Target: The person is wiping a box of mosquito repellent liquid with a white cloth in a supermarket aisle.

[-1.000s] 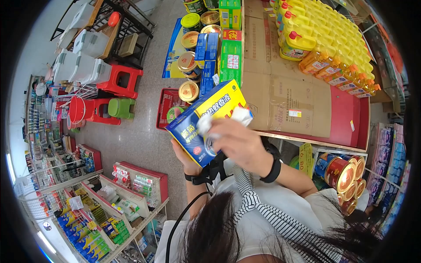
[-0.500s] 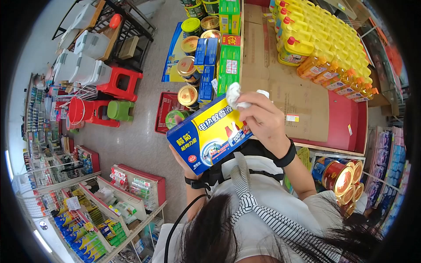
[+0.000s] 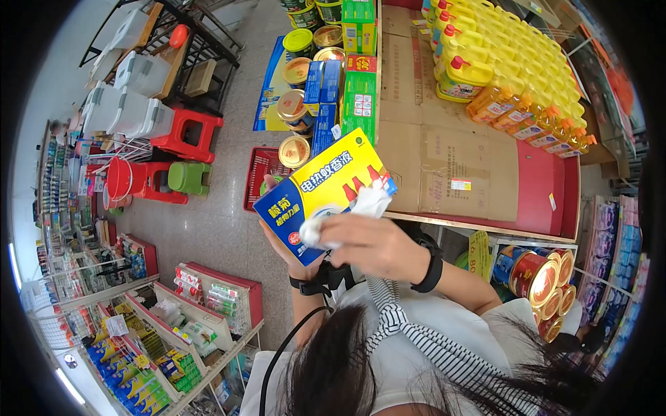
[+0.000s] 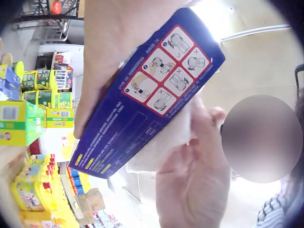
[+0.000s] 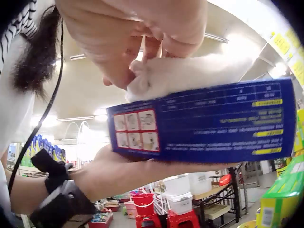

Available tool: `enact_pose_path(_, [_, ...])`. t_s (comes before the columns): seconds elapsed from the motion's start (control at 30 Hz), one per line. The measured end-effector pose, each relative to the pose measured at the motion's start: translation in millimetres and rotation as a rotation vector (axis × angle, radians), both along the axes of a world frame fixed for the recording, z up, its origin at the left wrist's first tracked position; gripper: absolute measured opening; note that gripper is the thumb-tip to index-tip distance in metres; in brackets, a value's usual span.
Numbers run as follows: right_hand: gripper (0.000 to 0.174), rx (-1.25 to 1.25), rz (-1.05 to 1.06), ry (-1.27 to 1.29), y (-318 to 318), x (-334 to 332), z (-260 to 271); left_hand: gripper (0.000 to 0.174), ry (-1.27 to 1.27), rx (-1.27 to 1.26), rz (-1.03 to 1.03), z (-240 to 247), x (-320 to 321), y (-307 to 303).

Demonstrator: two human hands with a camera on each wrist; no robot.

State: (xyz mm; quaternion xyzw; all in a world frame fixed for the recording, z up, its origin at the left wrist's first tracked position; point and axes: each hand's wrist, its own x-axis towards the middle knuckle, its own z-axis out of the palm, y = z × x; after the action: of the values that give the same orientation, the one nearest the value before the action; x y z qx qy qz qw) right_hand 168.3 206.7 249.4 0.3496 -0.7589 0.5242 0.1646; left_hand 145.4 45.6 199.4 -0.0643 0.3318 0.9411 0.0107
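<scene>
A blue and yellow box of mosquito-repellent liquid [image 3: 329, 182] is held slantwise in front of the body, its printed front facing up. My left hand [image 3: 276, 239] grips it from below at the left end; most of that palm is hidden under the box. In my right hand [image 3: 380, 248] is a bunched white cloth [image 3: 372, 201], pinched between fingers and thumb and lying on the box's lower front. From the right wrist view, the cloth [image 5: 194, 71] rests along the upper face, and the left hand [image 5: 128, 164] supports the underside.
A cardboard-covered display table [image 3: 451, 166] holds rows of yellow detergent bottles [image 3: 461, 80]. Green cartons [image 3: 359, 104] and gold-lidded tins [image 3: 295, 151] stand along its left side. A red basket [image 3: 258, 177] sits on the floor, with stools [image 3: 187, 177] and shelves farther left.
The right hand first swept the cloth to the box's upper right corner, then back down to the lower left. Over the same second the box tilted a little in the left hand.
</scene>
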Motion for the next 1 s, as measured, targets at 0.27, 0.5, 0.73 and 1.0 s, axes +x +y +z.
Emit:
enact_pose_path(0.27, [0.014, 0.009, -0.003, 0.016, 27.5, -18.2, -10.3, 0.072, 0.034, -0.104, 0.042, -3.6, 1.9, -6.5])
enact_pose_path(0.5, [0.018, -0.042, -0.375, -0.136, 55.4, -54.3, -5.0, 0.076, 0.011, -0.037, 0.019, -16.1, 7.7, -16.9])
enact_pose_path(0.73, [0.018, 0.020, -0.347, 0.020, 35.6, -31.9, -13.9, 0.075, 0.035, 0.001, 0.002, -8.4, 5.3, -16.2])
enact_pose_path(1.0, [0.017, -0.022, 0.095, -0.047, 9.7, -1.2, -8.1, 0.068, 0.036, 0.012, 0.016, -10.9, -5.0, -12.5])
